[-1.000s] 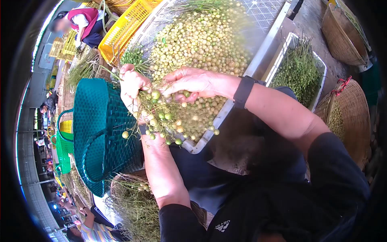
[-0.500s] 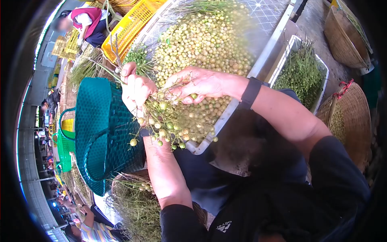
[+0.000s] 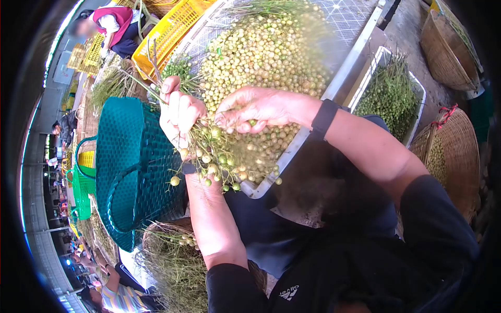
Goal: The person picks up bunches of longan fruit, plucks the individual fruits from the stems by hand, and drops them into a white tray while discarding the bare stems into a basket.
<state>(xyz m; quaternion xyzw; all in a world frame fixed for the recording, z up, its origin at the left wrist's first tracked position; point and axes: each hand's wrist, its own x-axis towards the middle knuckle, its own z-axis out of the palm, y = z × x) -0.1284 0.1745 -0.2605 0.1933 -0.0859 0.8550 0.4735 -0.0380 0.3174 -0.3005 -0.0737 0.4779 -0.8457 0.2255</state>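
Observation:
My left hand (image 3: 181, 110) is closed round the stems of a fruit bunch (image 3: 214, 159), whose small yellow-green fruits hang below the fist. Bare stem ends stick out above it to the upper left. Fingers curled together, my right hand (image 3: 255, 109) is beside the bunch, with a green fruit at its fingers; a thin stem seems to be in the pinch. Beneath both hands lies a heap of loose round fruits (image 3: 261, 57) in a white mesh-bottomed tray (image 3: 342, 68).
A teal woven basket (image 3: 122, 156) stands left of the tray, with a yellow crate (image 3: 169, 31) above. Stems fill a basket (image 3: 175, 266) below. Right are a white bin of green bunches (image 3: 389, 96) and wicker baskets (image 3: 459, 156). A person in a red vest (image 3: 117, 23) is at upper left.
Both hands stay almost in place. My right hand's fingers have shifted slightly, and the bunch has moved a little to the right.

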